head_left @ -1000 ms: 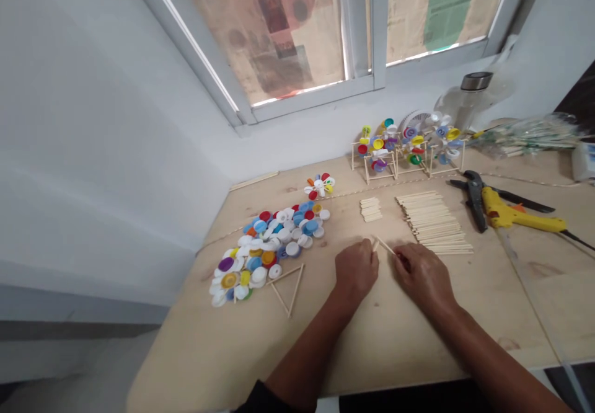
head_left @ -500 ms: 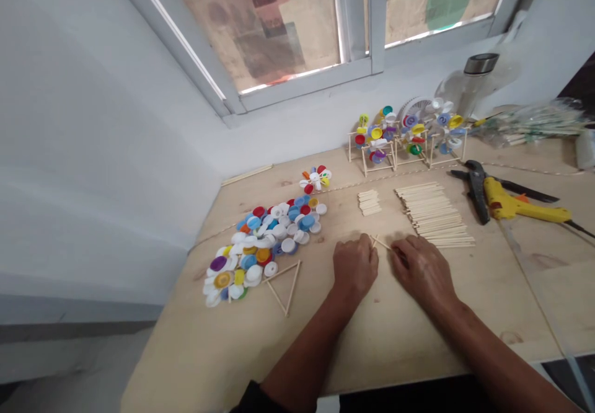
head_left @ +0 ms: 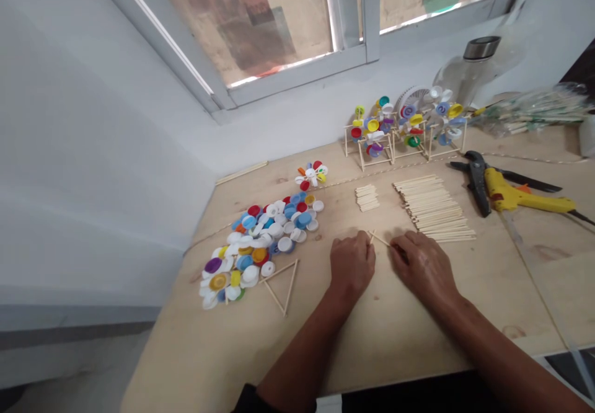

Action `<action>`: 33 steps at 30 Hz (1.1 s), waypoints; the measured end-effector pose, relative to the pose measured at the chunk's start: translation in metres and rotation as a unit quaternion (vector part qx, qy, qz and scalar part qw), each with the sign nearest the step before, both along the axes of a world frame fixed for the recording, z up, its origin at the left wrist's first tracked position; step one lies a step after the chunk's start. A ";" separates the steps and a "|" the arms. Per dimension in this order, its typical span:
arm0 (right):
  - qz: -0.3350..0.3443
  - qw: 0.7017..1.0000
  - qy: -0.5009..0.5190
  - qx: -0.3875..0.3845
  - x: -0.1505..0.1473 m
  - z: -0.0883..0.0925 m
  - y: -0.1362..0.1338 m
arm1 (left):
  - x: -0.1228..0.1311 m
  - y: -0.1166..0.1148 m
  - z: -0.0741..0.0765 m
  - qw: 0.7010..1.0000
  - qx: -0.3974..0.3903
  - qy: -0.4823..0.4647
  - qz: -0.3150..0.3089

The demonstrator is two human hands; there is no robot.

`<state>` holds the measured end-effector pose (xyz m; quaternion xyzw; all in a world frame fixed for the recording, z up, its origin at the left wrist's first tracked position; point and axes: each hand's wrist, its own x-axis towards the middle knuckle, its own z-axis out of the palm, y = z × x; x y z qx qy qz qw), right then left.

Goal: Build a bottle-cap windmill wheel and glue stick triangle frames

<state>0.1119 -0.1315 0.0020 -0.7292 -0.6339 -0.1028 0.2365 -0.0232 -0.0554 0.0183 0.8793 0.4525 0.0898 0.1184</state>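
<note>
My left hand is closed on a thin wooden stick, of which only the tip shows past the fingers. Another wooden stick is pinched in my right hand. The two sticks meet near their upper ends just above the table; whether they are joined I cannot tell. To the left lies a triangle of sticks, beside a heap of coloured bottle caps. Above my hands are a short stack of cut sticks and a row of longer sticks.
A yellow glue gun and a black-handled cutter lie at the right. Bottle-cap wheels on stick frames stand by the wall, near a bottle and a bag of sticks. One loose cap wheel lies behind the heap.
The view has tilted and shifted slightly. Both hands keep their holds on the sticks, with almost no visible movement between them.
</note>
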 end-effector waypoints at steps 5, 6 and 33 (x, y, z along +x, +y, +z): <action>0.009 1.000 0.028 0.008 0.002 0.000 0.001 | -0.002 0.003 0.002 0.999 -0.021 -0.043 0.007; 0.010 0.999 0.046 0.017 0.003 0.001 0.001 | -0.003 0.005 0.002 0.998 -0.030 -0.061 0.016; -0.095 0.816 0.548 0.158 0.008 0.008 -0.003 | -0.018 0.031 -0.008 0.963 -0.133 -0.233 0.020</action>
